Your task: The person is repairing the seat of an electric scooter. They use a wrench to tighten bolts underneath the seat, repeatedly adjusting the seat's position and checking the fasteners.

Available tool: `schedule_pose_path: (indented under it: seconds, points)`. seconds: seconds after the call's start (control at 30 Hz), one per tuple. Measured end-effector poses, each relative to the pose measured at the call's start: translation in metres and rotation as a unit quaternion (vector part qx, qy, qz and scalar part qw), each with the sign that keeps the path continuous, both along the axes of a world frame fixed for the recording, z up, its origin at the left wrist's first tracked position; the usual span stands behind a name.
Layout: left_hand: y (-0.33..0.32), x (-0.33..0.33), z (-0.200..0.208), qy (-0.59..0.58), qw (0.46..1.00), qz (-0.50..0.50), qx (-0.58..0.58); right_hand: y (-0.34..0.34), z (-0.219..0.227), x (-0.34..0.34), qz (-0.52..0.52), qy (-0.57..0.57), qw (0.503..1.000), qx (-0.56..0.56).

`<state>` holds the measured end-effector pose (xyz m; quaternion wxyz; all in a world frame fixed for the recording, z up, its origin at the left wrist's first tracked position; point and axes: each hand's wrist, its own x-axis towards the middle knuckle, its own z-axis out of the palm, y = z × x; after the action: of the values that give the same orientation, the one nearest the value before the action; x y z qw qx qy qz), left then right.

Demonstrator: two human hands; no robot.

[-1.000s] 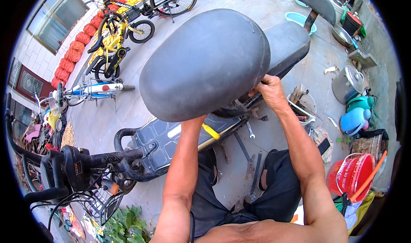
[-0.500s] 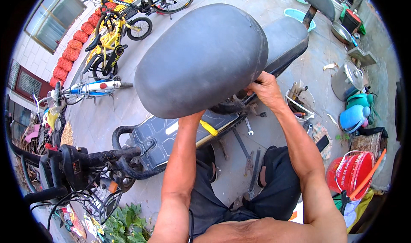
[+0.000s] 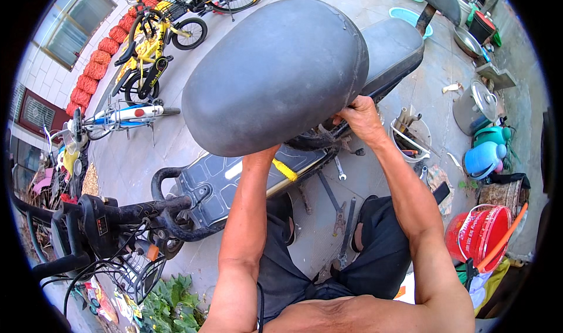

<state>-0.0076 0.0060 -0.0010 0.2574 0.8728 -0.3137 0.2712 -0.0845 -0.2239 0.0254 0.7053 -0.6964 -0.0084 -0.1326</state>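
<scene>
The right hand [image 3: 362, 121], curled but its hold unclear, remains at the edge of the black seat [image 3: 275, 78] just to its left, suggesting little visible progress, while the left hand, hidden beneath, cannot be judged.

front seat [image 3: 275, 75] sits above footboard [image 3: 202, 172] | rear seat [image 3: 390, 48] right of front seat | handlebar [image 3: 64, 266] left of footboard | wrench [image 3: 340, 168] on ground [image 3: 311, 239] between footboard and bucket [image 3: 426, 132] | pot [image 3: 471, 113] right of bucket
</scene>
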Motion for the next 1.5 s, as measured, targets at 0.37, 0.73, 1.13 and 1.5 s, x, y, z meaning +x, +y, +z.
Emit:
schedule_pose_path:
  seconds: [0.37,0.73,1.13,1.5]
  points:
    - [-0.003,-0.006,0.011,-0.017,1.0,0.0,-0.026,-0.002,0.0,0.002,-0.021,-0.016,1.0,-0.015]
    - [-0.003,-0.013,0.022,0.04,0.998,-0.002,-0.044,-0.007,0.026,-0.004,-0.042,-0.021,0.993,-0.106]
    - [-0.001,-0.004,0.011,-0.017,1.0,-0.012,-0.009,-0.006,0.018,-0.005,-0.026,0.004,0.994,-0.102]
    - [-0.001,-0.01,0.013,0.025,0.999,0.003,-0.021,-0.008,0.017,-0.007,-0.024,0.0,0.996,-0.09]
